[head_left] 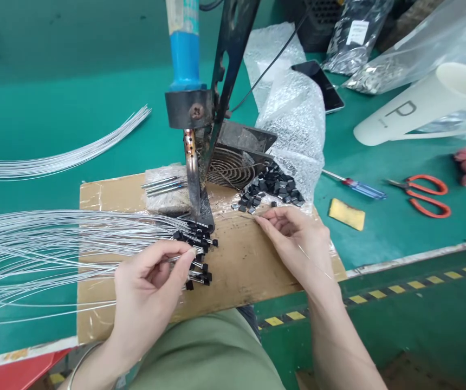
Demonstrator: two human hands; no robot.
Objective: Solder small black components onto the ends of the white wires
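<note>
My left hand [151,281] is closed in a pinch above a bundle of white wires [107,230]. Its fingertips hide most of what they grip. Small black connectors [206,277] cap the wire ends beside those fingers. My right hand [298,244] pinches a thin silvery wire [316,262], whose loose length crosses the wrist. That hand's fingertips are just in front of a heap of loose black connectors [277,184]. Between the hands, a blue-handled soldering iron [185,59] points tip-down from a black stand [227,59], over the capped wire ends.
A cardboard sheet [241,271] covers the front of the green bench. Behind the iron sits a round fan [231,167]. To the right lie a yellow sponge [347,214], a screwdriver [357,187], orange-handled scissors [428,194] and a white cup [415,108]. More wires [74,157] lie left.
</note>
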